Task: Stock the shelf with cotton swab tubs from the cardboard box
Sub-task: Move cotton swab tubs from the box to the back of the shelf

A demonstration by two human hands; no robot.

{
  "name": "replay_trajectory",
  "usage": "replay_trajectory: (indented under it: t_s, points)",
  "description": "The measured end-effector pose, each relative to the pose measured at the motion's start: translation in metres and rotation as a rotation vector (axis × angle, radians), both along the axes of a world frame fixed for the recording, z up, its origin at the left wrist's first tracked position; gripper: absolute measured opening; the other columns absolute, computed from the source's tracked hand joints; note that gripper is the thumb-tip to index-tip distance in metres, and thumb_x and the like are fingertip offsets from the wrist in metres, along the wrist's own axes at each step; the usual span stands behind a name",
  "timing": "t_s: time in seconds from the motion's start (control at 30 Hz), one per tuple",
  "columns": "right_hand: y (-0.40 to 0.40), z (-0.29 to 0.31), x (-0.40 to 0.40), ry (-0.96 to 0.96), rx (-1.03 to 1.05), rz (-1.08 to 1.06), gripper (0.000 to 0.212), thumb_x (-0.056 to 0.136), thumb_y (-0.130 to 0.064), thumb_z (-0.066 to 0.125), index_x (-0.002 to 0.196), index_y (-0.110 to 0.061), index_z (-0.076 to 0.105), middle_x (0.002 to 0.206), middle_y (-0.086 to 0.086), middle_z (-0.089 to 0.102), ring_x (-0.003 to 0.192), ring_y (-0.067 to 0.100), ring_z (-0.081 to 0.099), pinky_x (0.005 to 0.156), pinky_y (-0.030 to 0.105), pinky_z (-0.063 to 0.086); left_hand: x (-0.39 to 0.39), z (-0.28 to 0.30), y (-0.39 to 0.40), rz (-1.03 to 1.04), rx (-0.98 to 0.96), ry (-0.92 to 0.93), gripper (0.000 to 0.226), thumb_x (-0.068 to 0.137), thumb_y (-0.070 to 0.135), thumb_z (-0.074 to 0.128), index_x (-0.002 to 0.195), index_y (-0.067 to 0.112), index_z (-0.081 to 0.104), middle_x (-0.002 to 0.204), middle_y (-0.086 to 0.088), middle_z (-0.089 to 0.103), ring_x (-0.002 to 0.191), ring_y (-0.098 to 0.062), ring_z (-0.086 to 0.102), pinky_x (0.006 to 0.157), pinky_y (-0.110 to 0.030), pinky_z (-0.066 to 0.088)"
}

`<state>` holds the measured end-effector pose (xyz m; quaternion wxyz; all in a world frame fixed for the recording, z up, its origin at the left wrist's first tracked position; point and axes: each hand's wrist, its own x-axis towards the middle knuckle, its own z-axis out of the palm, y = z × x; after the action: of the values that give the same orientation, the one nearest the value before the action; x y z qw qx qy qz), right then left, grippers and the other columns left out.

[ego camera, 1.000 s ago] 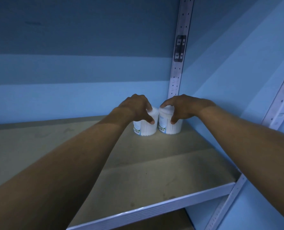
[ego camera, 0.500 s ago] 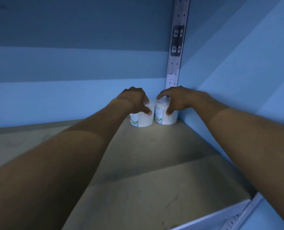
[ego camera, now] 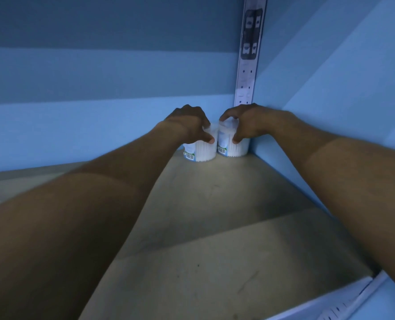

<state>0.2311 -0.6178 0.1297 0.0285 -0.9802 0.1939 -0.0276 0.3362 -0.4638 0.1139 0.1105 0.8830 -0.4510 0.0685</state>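
Two round clear tubs of white cotton swabs stand side by side on the shelf board [ego camera: 215, 204], deep in its back right corner. My left hand [ego camera: 188, 124] grips the left tub [ego camera: 202, 153] from above, thumb on its front. My right hand [ego camera: 246, 123] grips the right tub [ego camera: 235, 150] the same way; that tub sits close to the right side wall. Each tub shows a small barcode label low on its front. The cardboard box is out of view.
A perforated white upright post [ego camera: 248, 65] runs up the back right corner. Blue walls close the shelf at the back and right. The shelf's white front lip [ego camera: 330, 303] shows at lower right. The board left of the tubs is bare.
Both hands pushed the two tubs further back into the corner, and the camera has moved in closer. The grips look the same.
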Motion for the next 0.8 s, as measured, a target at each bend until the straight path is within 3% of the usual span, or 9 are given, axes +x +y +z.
replay_trajectory:
  t_s: [0.3, 0.4, 0.53, 0.63, 0.8]
  points:
    - [-0.006, 0.001, 0.004, 0.013, 0.001, -0.001, 0.074, 0.080, -0.021, 0.083, 0.142, -0.037, 0.045, 0.150, 0.003, 0.044, 0.129, 0.027, 0.047, 0.100, 0.036, 0.046, 0.002, 0.000, -0.005, 0.013, -0.005, 0.017, 0.063, 0.080, 0.055, 0.073, 0.133, 0.024, 0.060, 0.140, -0.001, 0.056, 0.123, -0.023, 0.052, 0.089, -0.029, 0.039]
    - [-0.006, 0.001, 0.003, 0.005, 0.015, 0.012, 0.078, 0.081, -0.018, 0.081, 0.146, -0.034, 0.042, 0.151, 0.006, 0.042, 0.131, 0.028, 0.047, 0.102, 0.036, 0.046, 0.000, 0.002, 0.000, 0.015, 0.006, 0.003, 0.064, 0.081, 0.056, 0.071, 0.136, 0.026, 0.057, 0.143, -0.001, 0.052, 0.128, -0.023, 0.049, 0.099, -0.032, 0.040]
    - [0.010, 0.016, -0.011, -0.017, 0.024, 0.028, 0.102, 0.075, -0.026, 0.086, 0.157, -0.032, 0.025, 0.156, 0.011, 0.030, 0.141, 0.029, 0.037, 0.111, 0.040, 0.040, -0.024, 0.011, 0.020, 0.009, -0.003, -0.023, 0.078, 0.081, 0.057, 0.070, 0.148, 0.026, 0.043, 0.154, -0.002, 0.041, 0.140, -0.023, 0.038, 0.112, -0.034, 0.032]
    - [0.027, 0.024, -0.026, -0.026, 0.032, 0.049, 0.104, 0.075, -0.029, 0.086, 0.158, -0.031, 0.022, 0.157, 0.011, 0.029, 0.141, 0.029, 0.036, 0.112, 0.040, 0.038, -0.052, 0.019, 0.034, 0.007, -0.009, -0.031, 0.074, 0.083, 0.050, 0.071, 0.145, 0.017, 0.047, 0.148, -0.006, 0.049, 0.134, -0.026, 0.046, 0.107, -0.034, 0.038]
    - [0.037, 0.008, -0.037, -0.007, 0.060, 0.036, 0.096, 0.074, -0.034, 0.085, 0.154, -0.029, 0.033, 0.152, 0.009, 0.039, 0.134, 0.029, 0.045, 0.107, 0.043, 0.044, -0.074, 0.013, 0.047, 0.018, 0.092, 0.007, 0.053, 0.086, 0.039, 0.068, 0.133, 0.015, 0.058, 0.134, -0.007, 0.061, 0.123, -0.027, 0.056, 0.094, -0.031, 0.045]
